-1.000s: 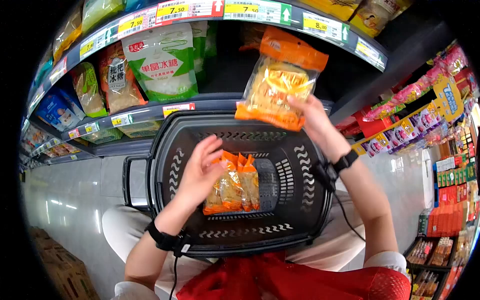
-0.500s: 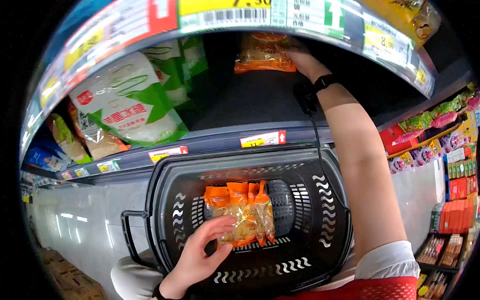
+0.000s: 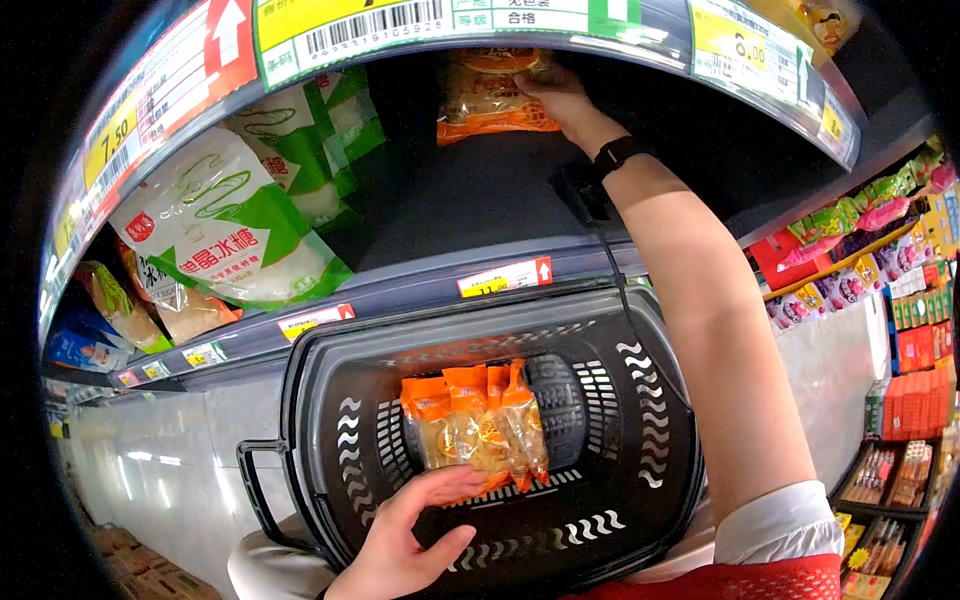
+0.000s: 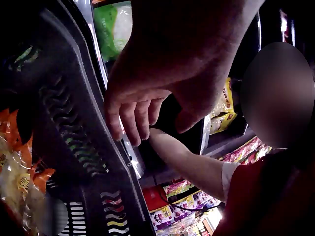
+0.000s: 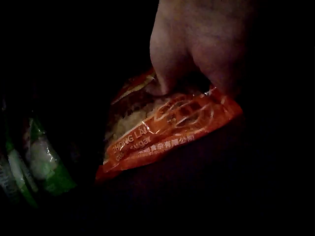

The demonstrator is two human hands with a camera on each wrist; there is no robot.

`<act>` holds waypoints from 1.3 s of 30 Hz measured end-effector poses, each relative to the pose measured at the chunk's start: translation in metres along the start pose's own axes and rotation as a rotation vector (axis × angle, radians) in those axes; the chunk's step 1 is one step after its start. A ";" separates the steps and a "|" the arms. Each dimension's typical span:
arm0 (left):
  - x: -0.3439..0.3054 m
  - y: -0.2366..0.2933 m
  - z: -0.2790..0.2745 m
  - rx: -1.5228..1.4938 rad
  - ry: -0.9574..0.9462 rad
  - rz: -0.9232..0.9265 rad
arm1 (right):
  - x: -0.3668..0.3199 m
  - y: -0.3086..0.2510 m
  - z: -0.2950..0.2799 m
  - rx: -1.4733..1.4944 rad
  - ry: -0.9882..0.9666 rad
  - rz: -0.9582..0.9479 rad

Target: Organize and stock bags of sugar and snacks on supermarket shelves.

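Deep in the dark shelf, my right hand [image 3: 562,98] pinches an orange-edged sugar bag [image 3: 495,105]; the right wrist view has the thumb and fingers of this hand [image 5: 197,49] on the bag [image 5: 162,123]. My left hand [image 3: 400,545] hangs over the near side of the black basket [image 3: 345,520], fingers relaxed and holding nothing, as the left wrist view of the hand [image 4: 162,73] also has it. Several orange-topped bags [image 3: 470,425] stand side by side inside the basket, below and beyond the left fingertips.
White-and-green sugar bags [image 3: 225,235] lean on the shelf at left. The price-tag rail [image 3: 480,40] of the shelf above crosses over the right hand; the lower shelf edge [image 3: 400,300] borders the basket. Hanging snack packs [image 3: 850,270] are at right, stacked cartons [image 3: 140,570] at lower left.
The right hand has gone from above the basket into the shelf, with a bag in its grip. The left hand has moved down and nearer the body. The head view has shifted closer to the shelf.
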State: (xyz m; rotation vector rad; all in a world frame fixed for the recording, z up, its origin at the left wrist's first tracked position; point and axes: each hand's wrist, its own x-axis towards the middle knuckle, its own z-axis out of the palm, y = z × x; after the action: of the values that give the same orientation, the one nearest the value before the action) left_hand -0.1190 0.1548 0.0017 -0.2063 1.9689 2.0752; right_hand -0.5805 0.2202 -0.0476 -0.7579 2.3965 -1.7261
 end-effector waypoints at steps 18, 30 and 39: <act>0.005 -0.018 -0.006 0.069 0.040 0.083 | 0.011 -0.007 0.014 -0.720 -0.030 0.020; 0.003 -0.022 -0.004 0.107 0.160 0.202 | -0.167 -0.084 -0.033 -0.561 -0.023 -0.153; 0.037 -0.059 0.004 0.178 -0.132 -0.053 | -0.360 -0.154 -0.056 -0.741 -0.754 -0.267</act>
State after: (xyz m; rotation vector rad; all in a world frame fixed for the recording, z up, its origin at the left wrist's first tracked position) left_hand -0.1366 0.1644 -0.0654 -0.0817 2.0301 1.8194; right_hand -0.2342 0.3914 0.0375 -1.5164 2.3475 -0.3525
